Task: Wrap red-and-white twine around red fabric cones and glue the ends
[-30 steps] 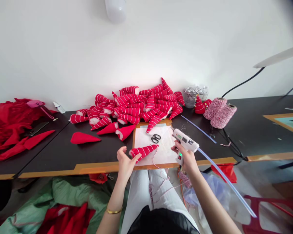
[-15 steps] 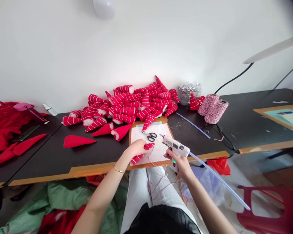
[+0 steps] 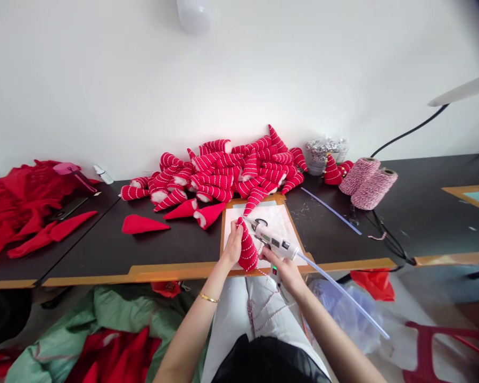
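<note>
A red cone wrapped in red-and-white twine [image 3: 248, 250] stands tilted over the white board [image 3: 285, 221], its tip away from me. My left hand [image 3: 233, 243] grips it near the tip from the left side. In my right hand [image 3: 283, 266] is a white glue gun [image 3: 277, 240] with a long clear glue stick in its back; its nozzle points at the upper part of the cone. Loose twine [image 3: 265, 308] trails from the cone over my lap. Scissors [image 3: 261, 221] lie on the board, partly hidden behind the gun.
Many striped red cones [image 3: 219, 173] are heaped at the back. Plain red cones [image 3: 143, 224] and red cloth [image 3: 27, 197] lie to the left. Two twine spools [image 3: 373, 189], a spare glue stick [image 3: 331, 210] and a tub [image 3: 323, 154] stand or lie to the right.
My left hand has turned the cone upright and shifted its grip to near the tip. The glue gun has moved left and its nozzle is now close to the cone. The view has shifted left.
</note>
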`<state>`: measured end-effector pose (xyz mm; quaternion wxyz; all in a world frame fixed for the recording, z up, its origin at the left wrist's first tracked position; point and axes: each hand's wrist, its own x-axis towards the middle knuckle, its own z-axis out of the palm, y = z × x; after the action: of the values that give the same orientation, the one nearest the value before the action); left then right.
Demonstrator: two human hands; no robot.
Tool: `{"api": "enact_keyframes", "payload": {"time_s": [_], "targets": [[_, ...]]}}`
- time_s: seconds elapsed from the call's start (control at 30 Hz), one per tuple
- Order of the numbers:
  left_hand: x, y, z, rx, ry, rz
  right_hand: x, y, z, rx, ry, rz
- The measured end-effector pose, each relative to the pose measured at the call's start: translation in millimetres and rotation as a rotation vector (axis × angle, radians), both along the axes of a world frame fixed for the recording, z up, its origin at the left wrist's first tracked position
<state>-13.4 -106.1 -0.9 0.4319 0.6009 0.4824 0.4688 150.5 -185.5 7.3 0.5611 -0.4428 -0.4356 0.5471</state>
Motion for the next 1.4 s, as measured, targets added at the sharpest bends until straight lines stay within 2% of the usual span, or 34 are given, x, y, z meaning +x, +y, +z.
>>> {"api": "enact_keyframes", "payload": {"time_s": [0.23,0.37,0.6,0.8,1.03,1.27,1.4], "targets": [[14,-1,4.7,0.118,-0.134,-0.003,-1,2,3.8,0.068,-0.073,-0.059],[17,-7,9.6,0.172,-0.001,0.03,2,1,10.3,0.073,-0.116,-0.045],[8,-7,24.7,0.179,0.244,0.12,3,-2,14.6,0.029,-0.162,-0.031],[10,-7,34.0,0.133,0.274,0.193,0,-3,14.9,0.021,-0.172,-0.044],[16,-8,32.7,0.117,0.248,0.216,0,1,12.3,0.025,-0.199,-0.025],[16,-8,30.4,0.145,0.235,0.188,0,5,3.2,0.06,-0.198,-0.081],[16,-8,30.2,0.139,0.236,0.185,0,5,3.7,0.06,-0.21,-0.092]]}}
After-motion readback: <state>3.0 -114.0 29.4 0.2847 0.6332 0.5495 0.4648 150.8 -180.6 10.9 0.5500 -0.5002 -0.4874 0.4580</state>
